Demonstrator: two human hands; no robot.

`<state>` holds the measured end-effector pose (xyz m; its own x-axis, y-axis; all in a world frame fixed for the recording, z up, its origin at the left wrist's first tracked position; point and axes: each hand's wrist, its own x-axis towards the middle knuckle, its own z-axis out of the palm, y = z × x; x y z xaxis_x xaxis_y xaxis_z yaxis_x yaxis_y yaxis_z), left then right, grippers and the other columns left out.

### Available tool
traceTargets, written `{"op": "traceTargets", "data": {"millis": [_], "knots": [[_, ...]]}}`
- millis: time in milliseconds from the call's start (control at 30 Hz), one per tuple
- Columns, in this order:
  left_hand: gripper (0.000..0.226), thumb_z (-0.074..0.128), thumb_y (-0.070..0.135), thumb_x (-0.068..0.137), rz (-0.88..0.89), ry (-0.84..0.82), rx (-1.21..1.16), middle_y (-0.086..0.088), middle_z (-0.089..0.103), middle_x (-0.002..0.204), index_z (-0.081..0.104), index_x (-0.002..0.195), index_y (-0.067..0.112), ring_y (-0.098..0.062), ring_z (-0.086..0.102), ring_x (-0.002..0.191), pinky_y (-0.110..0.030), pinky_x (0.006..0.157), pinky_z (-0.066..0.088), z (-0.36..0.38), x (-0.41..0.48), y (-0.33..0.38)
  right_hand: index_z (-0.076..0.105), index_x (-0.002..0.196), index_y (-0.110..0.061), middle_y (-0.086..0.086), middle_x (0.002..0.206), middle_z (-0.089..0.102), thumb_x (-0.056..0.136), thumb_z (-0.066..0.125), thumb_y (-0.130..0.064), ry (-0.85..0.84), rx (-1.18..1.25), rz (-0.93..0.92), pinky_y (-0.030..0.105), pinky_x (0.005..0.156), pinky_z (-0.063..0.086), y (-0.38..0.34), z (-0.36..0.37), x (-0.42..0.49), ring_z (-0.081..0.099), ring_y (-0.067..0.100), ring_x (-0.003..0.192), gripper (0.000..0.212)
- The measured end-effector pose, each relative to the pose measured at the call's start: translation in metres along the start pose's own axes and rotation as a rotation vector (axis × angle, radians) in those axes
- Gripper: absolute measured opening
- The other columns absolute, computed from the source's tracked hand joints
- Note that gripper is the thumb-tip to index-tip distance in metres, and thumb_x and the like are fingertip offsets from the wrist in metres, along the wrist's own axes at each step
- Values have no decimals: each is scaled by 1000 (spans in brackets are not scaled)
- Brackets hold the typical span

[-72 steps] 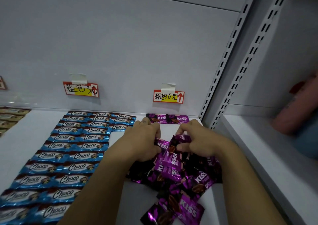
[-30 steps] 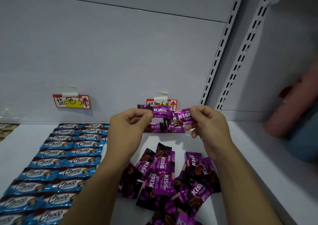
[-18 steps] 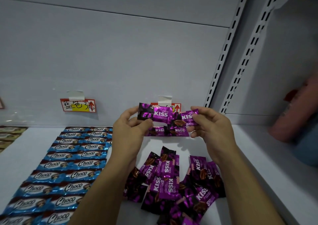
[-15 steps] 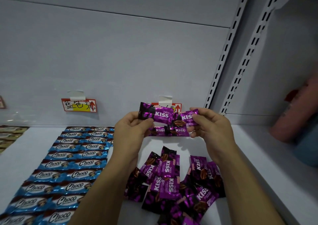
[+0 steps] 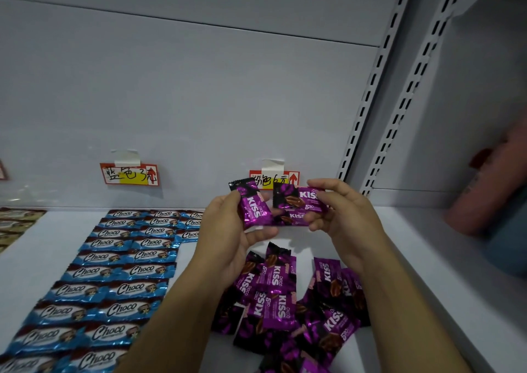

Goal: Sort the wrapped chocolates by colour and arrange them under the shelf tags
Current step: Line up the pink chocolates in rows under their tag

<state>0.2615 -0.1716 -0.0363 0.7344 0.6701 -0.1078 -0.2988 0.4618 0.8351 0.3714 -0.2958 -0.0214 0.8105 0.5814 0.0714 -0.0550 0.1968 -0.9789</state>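
The white shelf (image 5: 422, 258) runs wide, its grey back panel (image 5: 199, 87) carrying two taped tags. Blue Choco wrappers (image 5: 114, 272) lie flat in neat rows on the left, under the blue tag (image 5: 129, 173). Nearer the right, a loose heap of purple Kiss chocolates (image 5: 293, 301) sits jumbled and overlapping, below the pink tag (image 5: 274, 178). Above that heap, the left hand (image 5: 228, 235) pinches one purple chocolate (image 5: 253, 205), tilted, fingers closed on it. The right hand (image 5: 342, 215) holds a second purple chocolate (image 5: 299, 198) level by its right end. Behind them a placed purple piece (image 5: 293, 218) lies against the back panel.
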Motion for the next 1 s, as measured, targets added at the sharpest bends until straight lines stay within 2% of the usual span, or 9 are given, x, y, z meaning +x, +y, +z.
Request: {"op": "traceTargets", "data": {"millis": [100, 200, 333, 433, 533, 633, 767, 867, 1000], "knots": [[41, 40, 33, 101, -57, -58, -52, -13, 72, 102, 52, 124, 1, -14, 68, 69, -23, 49, 50, -4, 2, 0, 65, 104, -6, 6, 75, 68, 89, 60, -2, -1, 6, -19, 25, 49, 51, 0, -1, 0, 61, 16, 57, 16], [39, 48, 38, 96, -56, -36, 81, -8, 69, 92, 59, 113, 6, -10, 53, 67, -24, 58, 42, -7, 5, -1, 66, 106, -12, 3, 73, 66, 87, 63, 1, 51, -52, -44, 25, 48, 48, 1, -3, 2, 57, 14, 55, 23], [10, 62, 15, 89, -36, -100, 316, -4, 64, 81, 68, 91, 8, -13, 48, 72, -25, 58, 36, -6, 2, -3, 67, 104, -16, 7, 78, 68, 87, 64, 1, 155, -191, -27, 25, 48, 49, 4, -7, 5, 58, 13, 54, 24], [21, 63, -2, 84, 60, -93, 626, 1, 70, 89, 71, 90, 16, -10, 58, 75, -20, 60, 43, -9, 3, -5, 65, 102, -12, 12, 84, 69, 89, 62, 0, 190, -321, 12, 26, 48, 51, 8, -8, 8, 63, 15, 55, 18], [34, 67, 2, 84, 215, -69, 994, 8, 66, 93, 63, 102, 30, -6, 64, 76, -8, 52, 45, -13, 5, -8, 64, 104, -15, 9, 85, 69, 90, 61, -3, 168, -464, 52, 25, 49, 49, 12, -10, 8, 64, 13, 55, 18], [46, 74, 8, 80, 262, 10, 978, 5, 66, 87, 50, 111, 30, -5, 63, 71, -8, 50, 42, -16, 8, -11, 65, 105, -15, 10, 84, 70, 89, 62, -2, 146, -447, 78, 25, 50, 49, 12, -15, 7, 63, 11, 53, 20], [29, 76, 10, 79, 287, 115, 938, 4, 64, 84, 62, 103, 20, -9, 62, 73, -25, 67, 53, -17, 13, -11, 65, 103, -14, 12, 83, 71, 88, 63, -1, 153, -447, 94, 25, 48, 47, 11, -17, 8, 64, 12, 51, 20], [15, 63, 5, 90, 299, 140, 896, 1, 66, 78, 67, 100, 15, -13, 64, 67, -25, 59, 53, -21, 16, -14, 66, 98, -17, 6, 82, 69, 87, 64, -5, 182, -555, 82, 24, 48, 44, 16, -17, 10, 58, 11, 51, 16], [17, 58, 7, 93, 338, 171, 918, 2, 66, 78, 66, 95, 21, -12, 62, 67, -23, 56, 49, -22, 17, -17, 68, 91, -19, 1, 85, 69, 85, 66, -11, 189, -613, 79, 26, 58, 44, 19, -19, 12, 57, 14, 67, 10]]}}
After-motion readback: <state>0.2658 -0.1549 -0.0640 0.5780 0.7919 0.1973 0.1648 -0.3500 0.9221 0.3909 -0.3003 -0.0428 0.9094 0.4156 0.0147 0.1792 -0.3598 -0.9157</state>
